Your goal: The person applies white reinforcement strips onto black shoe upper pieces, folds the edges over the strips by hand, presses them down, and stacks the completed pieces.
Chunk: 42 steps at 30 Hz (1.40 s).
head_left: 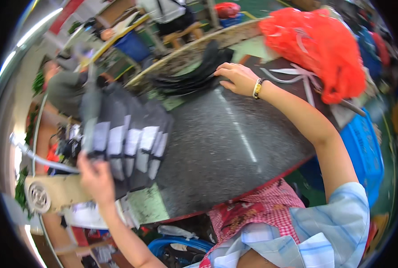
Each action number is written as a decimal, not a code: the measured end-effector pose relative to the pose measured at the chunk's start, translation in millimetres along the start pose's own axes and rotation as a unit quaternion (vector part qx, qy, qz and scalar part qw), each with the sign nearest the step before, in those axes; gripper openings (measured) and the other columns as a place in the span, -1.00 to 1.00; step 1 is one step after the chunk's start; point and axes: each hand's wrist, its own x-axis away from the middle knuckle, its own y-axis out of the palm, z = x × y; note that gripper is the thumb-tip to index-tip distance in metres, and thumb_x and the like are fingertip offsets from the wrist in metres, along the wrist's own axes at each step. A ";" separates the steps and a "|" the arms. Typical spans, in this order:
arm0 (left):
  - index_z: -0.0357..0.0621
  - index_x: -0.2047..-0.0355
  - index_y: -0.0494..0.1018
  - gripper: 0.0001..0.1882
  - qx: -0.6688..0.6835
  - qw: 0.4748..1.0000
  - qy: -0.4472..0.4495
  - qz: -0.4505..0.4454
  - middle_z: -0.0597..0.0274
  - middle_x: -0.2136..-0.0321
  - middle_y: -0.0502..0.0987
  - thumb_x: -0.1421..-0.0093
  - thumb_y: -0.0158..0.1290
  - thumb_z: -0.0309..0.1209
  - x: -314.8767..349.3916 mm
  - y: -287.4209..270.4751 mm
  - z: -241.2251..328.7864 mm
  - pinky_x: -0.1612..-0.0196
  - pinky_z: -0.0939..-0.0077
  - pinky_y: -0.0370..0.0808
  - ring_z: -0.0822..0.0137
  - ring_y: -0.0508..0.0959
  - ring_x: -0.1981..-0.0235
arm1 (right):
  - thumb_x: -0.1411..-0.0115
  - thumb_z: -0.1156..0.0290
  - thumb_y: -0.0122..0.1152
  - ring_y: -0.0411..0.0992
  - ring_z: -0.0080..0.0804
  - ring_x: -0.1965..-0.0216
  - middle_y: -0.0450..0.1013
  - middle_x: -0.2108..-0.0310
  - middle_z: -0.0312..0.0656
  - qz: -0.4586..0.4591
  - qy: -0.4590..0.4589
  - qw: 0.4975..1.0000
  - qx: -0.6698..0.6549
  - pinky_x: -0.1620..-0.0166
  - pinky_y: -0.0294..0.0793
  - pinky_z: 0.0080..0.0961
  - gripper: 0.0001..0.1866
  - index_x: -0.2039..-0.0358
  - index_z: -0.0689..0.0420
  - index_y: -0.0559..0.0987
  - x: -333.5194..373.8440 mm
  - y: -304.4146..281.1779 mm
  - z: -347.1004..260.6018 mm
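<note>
My left hand (97,178) is at the left end of the dark worktable (203,147), beside a fan of dark flat pieces (156,111) with white and grey patches. It is smeared by motion, so whether its fingers grip a piece cannot be told. My right hand (240,79) wears a bracelet and reaches across the table's far side. Its fingers are loosely bent, thumb apart, with the tips at the edge of a pile of long black strips (190,73). Nothing shows held in that hand.
A red plastic bag (315,49) with pale straps (301,73) lies at the far right. Beige machine housing (58,193) stands left. A blue crate (362,156) is right of the table, a blue basket (181,241) below its near edge. People sit beyond the table.
</note>
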 end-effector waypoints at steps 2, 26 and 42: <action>-0.36 -0.17 0.31 -0.51 0.047 0.971 0.064 0.226 -0.11 0.01 0.49 -0.19 -0.10 -0.56 26.8 -20.6 -7.5 0.08 0.36 0.52 0.18 0.58 0.08 | -0.08 0.33 0.24 0.50 -0.06 0.11 0.49 0.14 -0.08 -0.025 0.105 0.992 0.064 0.08 0.51 -0.18 -0.71 0.15 0.07 0.57 35.6 -48.7 2.5; -0.38 0.17 0.50 -0.64 0.187 0.825 0.395 -0.359 -0.11 0.20 0.52 -0.03 0.15 -0.42 221.9 90.0 127.8 0.03 0.21 0.49 0.03 0.54 0.07 | -0.41 0.14 -0.10 0.28 -0.47 0.52 0.33 0.52 -0.19 0.088 0.271 0.645 -0.708 0.44 0.31 -0.55 -0.64 0.41 0.15 0.36 147.9 -79.1 -196.7; -0.30 0.31 0.59 -0.88 0.510 0.791 -0.176 -0.289 0.33 0.48 0.59 -0.11 0.25 -0.62 205.2 104.6 43.7 0.47 0.77 0.42 0.63 0.49 0.53 | -0.10 0.43 0.36 0.56 -0.17 0.44 0.54 0.44 -0.07 -0.149 0.217 0.942 -0.211 0.39 0.50 -0.42 -0.83 0.33 0.22 0.58 153.6 -61.2 -203.5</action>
